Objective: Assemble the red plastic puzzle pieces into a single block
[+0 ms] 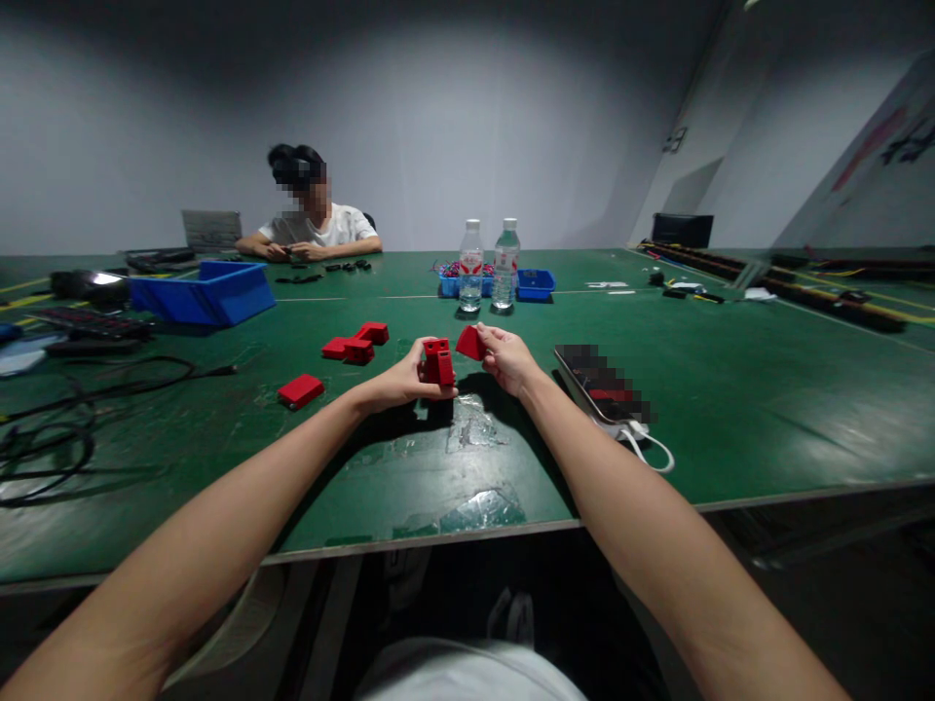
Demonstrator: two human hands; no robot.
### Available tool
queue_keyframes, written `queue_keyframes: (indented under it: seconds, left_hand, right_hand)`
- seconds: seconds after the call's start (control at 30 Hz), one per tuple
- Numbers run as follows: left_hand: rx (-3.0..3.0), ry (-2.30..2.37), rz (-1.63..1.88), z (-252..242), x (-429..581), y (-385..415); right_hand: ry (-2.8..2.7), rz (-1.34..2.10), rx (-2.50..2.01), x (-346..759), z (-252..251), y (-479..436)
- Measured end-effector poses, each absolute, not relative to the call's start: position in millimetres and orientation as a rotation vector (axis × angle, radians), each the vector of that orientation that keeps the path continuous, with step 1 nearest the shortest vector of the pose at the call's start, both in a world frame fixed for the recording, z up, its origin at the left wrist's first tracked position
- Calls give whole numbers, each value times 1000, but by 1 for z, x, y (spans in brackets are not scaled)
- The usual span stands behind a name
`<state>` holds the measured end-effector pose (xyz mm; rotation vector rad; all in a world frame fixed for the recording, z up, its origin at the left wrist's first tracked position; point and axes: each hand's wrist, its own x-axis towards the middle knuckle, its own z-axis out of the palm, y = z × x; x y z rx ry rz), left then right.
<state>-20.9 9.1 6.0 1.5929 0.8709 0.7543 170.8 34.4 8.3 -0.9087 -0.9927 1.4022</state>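
Note:
My left hand (405, 378) is closed round a small red box-shaped block (439, 362) with openings in its face, held above the green table. Just to its right, my right hand (507, 358) pinches a flat red piece (470, 342) between thumb and fingers. A narrow gap separates the two red parts. Left of my hands, several red blocks (357, 348) lie close together on the table. Nearer to me lies a single red block (301, 391). What the red parts are, I cannot make out.
Two water bottles (471, 268) stand beyond my hands, before small blue trays (536, 284). A larger blue bin (205, 292) and black cables (80, 419) are at left. A phone (599, 389) with a white cable lies at right. Across the table sits a person (321, 229).

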Motion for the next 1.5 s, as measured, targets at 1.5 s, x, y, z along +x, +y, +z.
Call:
queue_keyframes:
  seconds: [1.5]
  left_hand:
    - [1561, 845, 756, 4, -22, 10]
  right_hand:
    - [-802, 1516, -776, 165, 14, 32]
